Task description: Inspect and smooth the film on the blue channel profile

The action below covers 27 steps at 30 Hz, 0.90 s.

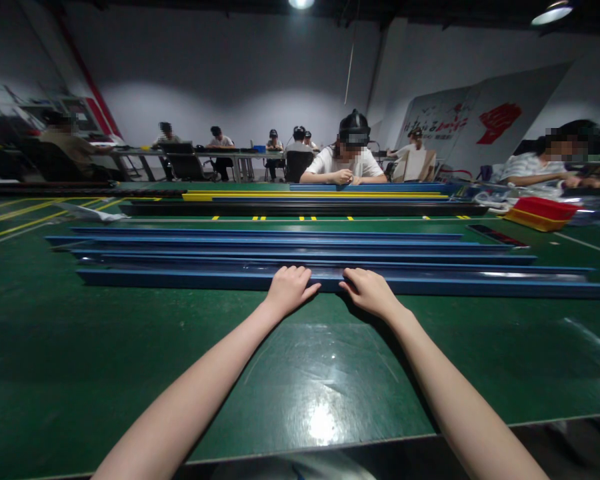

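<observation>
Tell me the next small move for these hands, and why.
Probably slide the left hand and right hand apart along the nearest strip: both rest on it close together near its middle, while its ends reach far past them, so a wider hold might steady it better.

Green worktable (130, 360), blue rails (180, 279) and co-workers (347, 161) show a workshop.

Dim light comes from ceiling lamps (553, 13), white glare sits on the green tabletop (105, 353), and frame edges look stretched.

The fingers (293, 272) partly hide the nearest blue rail (180, 280).
</observation>
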Motion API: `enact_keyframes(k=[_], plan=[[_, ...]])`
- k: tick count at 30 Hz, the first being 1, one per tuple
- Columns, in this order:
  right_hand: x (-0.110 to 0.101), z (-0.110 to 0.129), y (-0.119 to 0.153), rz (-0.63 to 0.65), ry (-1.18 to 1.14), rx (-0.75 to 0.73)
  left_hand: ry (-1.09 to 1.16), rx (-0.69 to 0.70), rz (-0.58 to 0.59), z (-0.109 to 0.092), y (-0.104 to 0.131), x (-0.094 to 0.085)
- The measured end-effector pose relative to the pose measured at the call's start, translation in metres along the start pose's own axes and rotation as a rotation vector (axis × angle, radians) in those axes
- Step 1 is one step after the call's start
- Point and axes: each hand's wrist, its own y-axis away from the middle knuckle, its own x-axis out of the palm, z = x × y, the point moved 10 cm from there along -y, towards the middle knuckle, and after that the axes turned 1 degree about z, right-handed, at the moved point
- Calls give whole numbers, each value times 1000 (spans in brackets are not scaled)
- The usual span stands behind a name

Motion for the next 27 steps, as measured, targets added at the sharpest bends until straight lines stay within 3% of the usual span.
enact_keyframes(k=[27], plan=[[-1,0,0,4,1,6,52,-5,-9,0,0,-1]])
